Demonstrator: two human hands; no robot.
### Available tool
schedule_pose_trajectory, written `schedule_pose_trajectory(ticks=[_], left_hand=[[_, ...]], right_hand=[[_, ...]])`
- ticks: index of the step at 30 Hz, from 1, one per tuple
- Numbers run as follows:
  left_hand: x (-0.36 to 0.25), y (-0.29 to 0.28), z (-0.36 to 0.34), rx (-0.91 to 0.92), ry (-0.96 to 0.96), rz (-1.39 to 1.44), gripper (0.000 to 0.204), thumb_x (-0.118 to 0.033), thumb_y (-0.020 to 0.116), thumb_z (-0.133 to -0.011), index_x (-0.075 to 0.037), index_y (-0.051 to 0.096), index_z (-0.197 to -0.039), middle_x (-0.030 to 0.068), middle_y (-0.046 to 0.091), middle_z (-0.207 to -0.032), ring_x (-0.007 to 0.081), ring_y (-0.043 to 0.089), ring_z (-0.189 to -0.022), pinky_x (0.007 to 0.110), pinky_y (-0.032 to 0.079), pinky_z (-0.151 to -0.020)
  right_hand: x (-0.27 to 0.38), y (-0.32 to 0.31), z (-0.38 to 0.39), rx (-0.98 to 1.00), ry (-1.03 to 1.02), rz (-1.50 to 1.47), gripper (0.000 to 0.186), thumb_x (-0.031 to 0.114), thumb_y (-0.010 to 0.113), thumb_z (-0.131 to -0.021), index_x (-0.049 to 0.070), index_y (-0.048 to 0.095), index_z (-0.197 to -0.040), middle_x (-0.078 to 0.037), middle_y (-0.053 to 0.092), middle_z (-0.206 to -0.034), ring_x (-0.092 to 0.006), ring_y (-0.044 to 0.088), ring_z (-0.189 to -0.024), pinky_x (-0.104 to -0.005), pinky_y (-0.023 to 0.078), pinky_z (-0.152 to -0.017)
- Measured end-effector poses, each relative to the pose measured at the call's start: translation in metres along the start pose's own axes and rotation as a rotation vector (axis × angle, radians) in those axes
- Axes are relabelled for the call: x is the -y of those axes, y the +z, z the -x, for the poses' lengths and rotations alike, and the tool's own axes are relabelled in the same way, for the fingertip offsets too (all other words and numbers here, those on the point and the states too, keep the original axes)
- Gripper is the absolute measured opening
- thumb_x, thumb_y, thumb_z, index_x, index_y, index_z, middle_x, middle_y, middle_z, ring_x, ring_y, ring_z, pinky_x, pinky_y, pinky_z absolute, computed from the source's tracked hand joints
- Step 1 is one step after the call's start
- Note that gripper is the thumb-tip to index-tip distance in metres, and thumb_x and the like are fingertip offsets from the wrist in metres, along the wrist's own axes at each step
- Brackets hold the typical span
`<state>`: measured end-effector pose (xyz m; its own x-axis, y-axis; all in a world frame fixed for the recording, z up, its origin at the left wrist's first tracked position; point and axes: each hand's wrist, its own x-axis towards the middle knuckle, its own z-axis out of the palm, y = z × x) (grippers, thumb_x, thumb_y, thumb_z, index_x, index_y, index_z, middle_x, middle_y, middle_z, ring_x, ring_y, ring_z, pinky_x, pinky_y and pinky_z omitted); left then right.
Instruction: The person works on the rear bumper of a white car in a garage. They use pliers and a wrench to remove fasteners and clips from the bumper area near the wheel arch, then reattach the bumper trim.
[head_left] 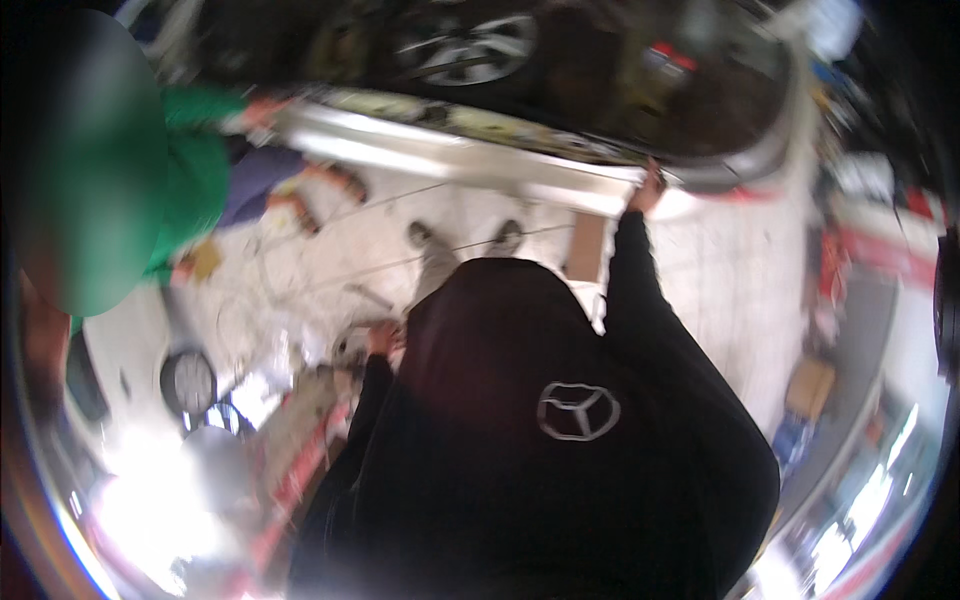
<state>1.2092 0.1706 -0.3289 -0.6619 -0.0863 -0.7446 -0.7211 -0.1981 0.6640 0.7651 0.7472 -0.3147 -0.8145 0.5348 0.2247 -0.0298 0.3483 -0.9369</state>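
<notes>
My right hand [648,188] reaches forward on a black sleeve, its fingers curled over the edge of a silver car body panel [480,172]. My left hand [381,337] hangs low beside my body, fingers bent around or against a blurred grey object [350,346] whose kind I cannot make out. Behind the silver panel lies a dark area of the car, where a spoked wheel [470,50] shows. At the left, a co-worker in green [195,170] has a hand [262,112] at the panel's left end.
Pale tiled floor [730,270] lies around my shoes [505,237]. A flat brown piece [585,247] is on it near the panel. Clutter and another car's wheel [190,382] stand at left. A bench-like grey surface [860,340] and a cardboard box [808,388] are at right.
</notes>
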Motion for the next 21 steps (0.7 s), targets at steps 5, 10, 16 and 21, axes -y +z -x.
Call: schedule_pose_trajectory(ticks=[5,10,16,21], left_hand=[[0.002,-0.009,0.011,-0.196,-0.012,-0.308,0.016,-0.016,0.053,-0.092,-0.003,0.058,-0.099,0.0066,0.057,-0.08,0.0158,0.05,-0.059,0.03,0.038,-0.047],[-0.042,0.001,0.009,-0.236,-0.071,-0.263,0.017,-0.017,0.053,-0.092,-0.003,0.057,-0.1,0.0069,0.057,-0.081,0.0173,0.049,-0.06,0.032,0.039,-0.05],[-0.04,-0.011,0.002,-0.205,0.009,-0.329,0.012,-0.015,0.054,-0.09,-0.003,0.057,-0.094,0.0061,0.056,-0.076,0.0163,0.049,-0.056,0.03,0.038,-0.047],[-0.035,-0.027,-0.003,-0.163,0.15,-0.46,0.009,-0.012,0.055,-0.089,-0.004,0.058,-0.089,0.0055,0.056,-0.072,0.0155,0.049,-0.053,0.029,0.037,-0.044]], right_hand=[[0.143,0.057,-0.045,-0.41,0.371,-0.397,0.055,0.031,0.08,-0.08,-0.011,0.06,-0.109,-0.015,0.066,-0.107,-0.0231,0.059,-0.098,-0.0342,0.045,-0.093],[0.201,0.022,-0.072,-0.557,0.141,-0.475,0.046,0.032,0.074,-0.087,-0.008,0.058,-0.103,-0.014,0.067,-0.091,-0.0207,0.063,-0.074,-0.0318,0.051,-0.073],[0.277,-0.016,-0.073,-0.348,0.174,-0.606,0.044,0.045,0.059,-0.097,0.002,0.053,-0.092,-0.003,0.05,-0.061,-0.0126,0.045,-0.043,-0.028,0.039,-0.041],[0.334,-0.023,-0.08,-0.216,0.31,-0.841,0.041,0.046,0.056,-0.098,0.007,0.051,-0.089,0.002,0.037,-0.06,-0.0096,0.034,-0.045,-0.0272,0.029,-0.041]])
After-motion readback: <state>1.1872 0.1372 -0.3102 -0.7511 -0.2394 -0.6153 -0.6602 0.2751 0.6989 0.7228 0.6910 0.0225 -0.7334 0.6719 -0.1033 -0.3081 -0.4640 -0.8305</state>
